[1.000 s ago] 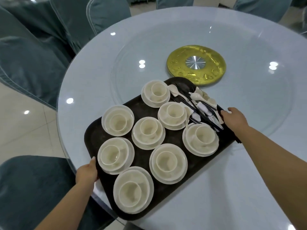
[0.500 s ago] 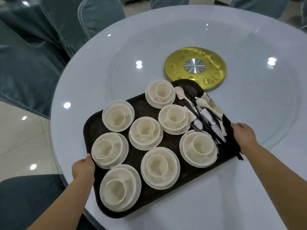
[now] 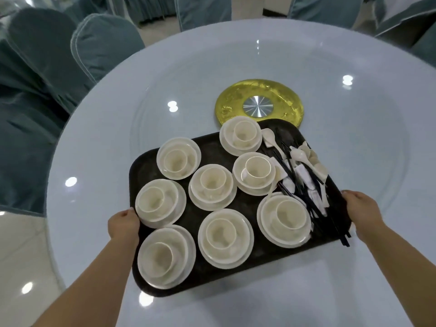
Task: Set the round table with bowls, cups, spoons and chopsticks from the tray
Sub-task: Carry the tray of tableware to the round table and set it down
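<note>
A dark rectangular tray (image 3: 212, 147) lies over the near part of the round glass-topped table (image 3: 106, 161). On it stand several cream bowls, each with a cup inside, such as the bowl (image 3: 225, 237) at the front middle. White spoons (image 3: 299, 156) and black chopsticks (image 3: 330, 223) are piled along the tray's right side. My left hand (image 3: 123, 224) grips the tray's left edge. My right hand (image 3: 362, 208) grips its right edge beside the chopsticks.
A gold disc (image 3: 259, 102) with a silver hub marks the middle of the glass turntable, just behind the tray. Teal-covered chairs (image 3: 103, 46) ring the table at the left and back. Tiled floor (image 3: 18, 256) shows at the lower left.
The tray has turned and shifted further onto the table, toward the gold disc. Both hands kept hold of its edges.
</note>
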The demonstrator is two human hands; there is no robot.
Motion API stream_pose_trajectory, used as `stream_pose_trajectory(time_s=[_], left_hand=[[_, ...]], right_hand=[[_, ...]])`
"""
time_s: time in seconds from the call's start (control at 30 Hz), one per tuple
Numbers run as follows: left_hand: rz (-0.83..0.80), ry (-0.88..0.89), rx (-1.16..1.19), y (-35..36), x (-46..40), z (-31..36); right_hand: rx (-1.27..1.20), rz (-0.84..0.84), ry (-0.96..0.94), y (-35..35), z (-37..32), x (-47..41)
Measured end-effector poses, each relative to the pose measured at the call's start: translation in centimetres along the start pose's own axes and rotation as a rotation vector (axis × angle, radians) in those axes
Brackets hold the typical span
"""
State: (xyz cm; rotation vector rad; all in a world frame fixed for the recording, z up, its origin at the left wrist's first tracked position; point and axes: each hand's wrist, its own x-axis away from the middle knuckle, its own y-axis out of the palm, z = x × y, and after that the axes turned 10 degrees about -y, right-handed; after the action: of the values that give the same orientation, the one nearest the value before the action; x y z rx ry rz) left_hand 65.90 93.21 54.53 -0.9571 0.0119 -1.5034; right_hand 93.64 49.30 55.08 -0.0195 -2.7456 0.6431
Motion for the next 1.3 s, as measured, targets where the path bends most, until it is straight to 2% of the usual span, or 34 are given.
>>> stream_pose_trajectory(time_s=[0.2, 0.37, 0.5, 0.67, 0.8, 1.03, 1.2, 1.3], left_hand=[[-0.126, 0.159, -0.133, 0.2, -1.9, 1.5], [-0.371, 0.090, -0.123, -2.1, -1.8, -0.9], [-0.468, 0.008, -0.160, -3.5, -1.4, -4.6], [-0.446, -0.118, -0.056, -3.6, -1.0, -6.8], [-0.437, -0.148, -0.044, -3.9, -1.1, -6.4], [-0.262, -0.188, 0.036, -3.5, -0.9, -3.8], [-0.253, -0.160, 0.015, -1.8, -2.0, -1.3], [-0.335, -0.172, 0.001, -0.9, -2.7, 0.5]], right_hand=[[0.032, 0.059, 0.013, 0.4, 0.6, 1.0], [0.104, 0.037, -0.052, 0.6, 0.4, 2.5], [0.057, -0.015, -0.048, 0.5, -0.3, 3.5], [-0.042, -0.023, 0.005, 0.2, -0.6, 4.5], [-0.069, 0.001, 0.031, -0.4, -0.2, 5.4], [-0.063, 0.013, 0.063, -0.3, -0.4, 6.0], [0.008, 0.067, 0.072, 0.2, -1.1, 5.7], [0.009, 0.096, 0.078, 0.5, -0.9, 5.6]])
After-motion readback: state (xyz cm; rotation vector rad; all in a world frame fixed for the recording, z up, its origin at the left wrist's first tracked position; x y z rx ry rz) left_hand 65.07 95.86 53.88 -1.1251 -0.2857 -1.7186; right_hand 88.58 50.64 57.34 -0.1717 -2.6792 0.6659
